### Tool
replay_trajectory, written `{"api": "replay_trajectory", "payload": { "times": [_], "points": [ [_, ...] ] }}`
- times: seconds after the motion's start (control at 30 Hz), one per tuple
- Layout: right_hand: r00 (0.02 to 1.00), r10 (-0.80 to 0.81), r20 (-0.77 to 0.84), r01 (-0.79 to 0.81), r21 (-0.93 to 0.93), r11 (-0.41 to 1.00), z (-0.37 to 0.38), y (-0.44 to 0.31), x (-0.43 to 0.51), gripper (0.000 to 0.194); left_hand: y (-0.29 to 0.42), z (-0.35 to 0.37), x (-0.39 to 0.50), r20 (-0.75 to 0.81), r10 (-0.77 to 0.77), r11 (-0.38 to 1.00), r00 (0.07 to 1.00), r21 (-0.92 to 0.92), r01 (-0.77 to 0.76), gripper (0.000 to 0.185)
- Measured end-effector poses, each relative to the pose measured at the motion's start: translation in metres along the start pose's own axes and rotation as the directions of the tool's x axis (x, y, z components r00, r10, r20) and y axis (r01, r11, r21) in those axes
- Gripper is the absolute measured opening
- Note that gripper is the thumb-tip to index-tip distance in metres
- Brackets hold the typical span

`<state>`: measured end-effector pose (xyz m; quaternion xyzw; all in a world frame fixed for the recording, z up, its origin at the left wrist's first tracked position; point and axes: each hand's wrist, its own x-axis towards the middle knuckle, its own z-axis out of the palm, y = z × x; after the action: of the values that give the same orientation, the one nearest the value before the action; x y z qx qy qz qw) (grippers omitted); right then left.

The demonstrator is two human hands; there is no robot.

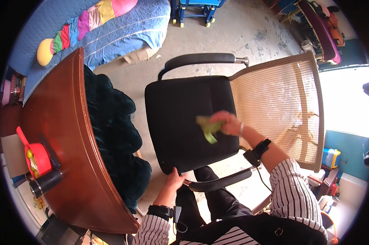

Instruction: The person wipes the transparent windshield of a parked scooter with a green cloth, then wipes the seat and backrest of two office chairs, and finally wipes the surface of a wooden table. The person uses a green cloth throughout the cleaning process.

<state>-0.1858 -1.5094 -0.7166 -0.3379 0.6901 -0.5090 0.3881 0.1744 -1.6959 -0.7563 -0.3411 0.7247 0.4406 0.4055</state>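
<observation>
An office chair with a black padded seat [184,110] and a beige mesh backrest [276,107] stands before me. Over the rear half of the seat is my right hand [228,123], closed on a green cloth [209,128]; both are blurred. My left hand [174,180] rests at the seat's near front corner, beside the near black armrest [221,181]. Its thumb and fingers are apart, but its underside is hidden, so I cannot tell whether it grips the edge. The far armrest [199,57] lies across the seat.
A wooden table [65,122] on the left bears a red plastic pot [42,157] and a black cylinder [46,182]. Dark green plush fabric [117,131] lies between table and chair. Beyond stand a bed with a blue cover [126,39] and a blue metal frame [196,13].
</observation>
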Motion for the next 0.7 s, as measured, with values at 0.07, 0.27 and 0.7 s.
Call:
{"api": "replay_trajectory", "payload": {
  "times": [0.07, 0.27, 0.7],
  "points": [
    [0.938, -0.244, -0.247, 0.197, -0.199, 0.96, -0.037, -0.048, 0.045, 0.06, 0.0, 0.017, -0.01, 0.093, 0.093, 0.992, 0.991, -0.09, -0.084, 0.085],
    [0.709, -0.479, -0.518, -0.174, -0.787, 0.593, -0.095, -0.084, 0.173, 0.048, 0.003, 0.026, -0.025, 0.211, 0.207, 0.964, 0.955, -0.208, -0.163, 0.089],
    [0.793, -0.469, -0.389, -0.204, -0.895, 0.397, 0.023, -0.115, 0.247, 0.036, 0.014, 0.028, -0.041, 0.201, 0.187, 0.876, 0.961, -0.476, -0.071, 0.075]
  ]
}}
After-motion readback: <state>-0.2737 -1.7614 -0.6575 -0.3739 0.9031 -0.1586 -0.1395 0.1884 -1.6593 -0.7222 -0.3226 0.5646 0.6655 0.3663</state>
